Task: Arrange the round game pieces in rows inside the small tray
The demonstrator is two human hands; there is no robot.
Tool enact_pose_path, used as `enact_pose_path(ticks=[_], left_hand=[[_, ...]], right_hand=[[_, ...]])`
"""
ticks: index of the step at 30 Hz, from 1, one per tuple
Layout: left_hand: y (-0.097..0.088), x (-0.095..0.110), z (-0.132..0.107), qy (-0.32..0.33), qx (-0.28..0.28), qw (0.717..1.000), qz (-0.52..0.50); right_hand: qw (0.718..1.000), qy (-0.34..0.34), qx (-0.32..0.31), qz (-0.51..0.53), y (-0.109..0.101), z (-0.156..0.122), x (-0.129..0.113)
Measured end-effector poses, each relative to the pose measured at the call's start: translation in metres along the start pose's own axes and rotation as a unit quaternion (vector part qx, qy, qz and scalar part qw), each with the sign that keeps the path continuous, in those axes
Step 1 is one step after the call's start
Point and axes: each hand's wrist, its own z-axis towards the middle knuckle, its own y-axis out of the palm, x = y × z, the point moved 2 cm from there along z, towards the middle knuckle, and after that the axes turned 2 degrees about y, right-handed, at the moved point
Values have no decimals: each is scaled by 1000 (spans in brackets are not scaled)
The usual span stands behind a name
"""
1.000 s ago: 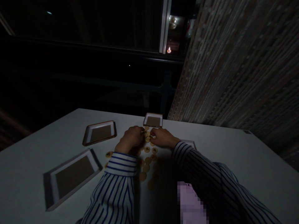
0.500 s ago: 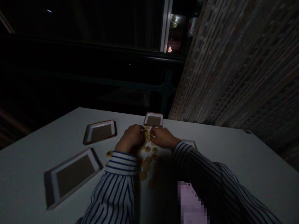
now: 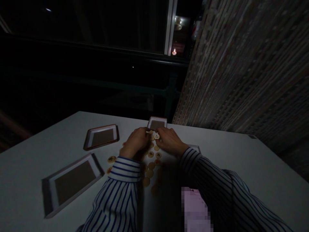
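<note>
Round wooden xiangqi pieces [image 3: 150,174] lie loose on the white table, several face down and others showing black or red characters. Between the thumb and fingers of my right hand [image 3: 170,140] is a xiangqi piece [image 3: 156,136], tilted so its dark character faces me. My left hand [image 3: 136,141] is curled opposite, close to the right one. At its fingertips a pale edge shows, apparently another xiangqi piece [image 3: 148,131]; the fingers partly hide it. A few pieces, one with a black character [image 3: 111,159], lie left of my left wrist.
Shallow box parts stand around the pieces: a large one [image 3: 96,162] at left, a brown-rimmed one [image 3: 100,126] behind it, a small one [image 3: 157,118] at the back and one [image 3: 196,148] partly behind my right arm. A pink pixelated object [image 3: 196,209] lies in front. A string curtain [image 3: 231,80] hangs at right.
A xiangqi piece now shows raised in my right fingers, its character turned toward me. Both hands have shifted slightly, and fewer pieces show between them. The view has moved a little.
</note>
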Motion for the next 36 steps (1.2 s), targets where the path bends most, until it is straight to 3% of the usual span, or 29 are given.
enact_pose_path(ticks=[7, 17, 26, 36], left_hand=[[6, 12, 3, 66, -33, 994, -85], [11, 15, 5, 78, -33, 965, -249], [16, 25, 6, 115, -67, 946, -296], [7, 45, -1, 108, -78, 940, -313]], right_hand=[[999, 6, 34, 13, -6, -6, 5], [995, 0, 87, 47, -15, -15, 10], [991, 17, 99, 86, -26, -32, 13], [983, 50, 127, 120, -36, -54, 23]])
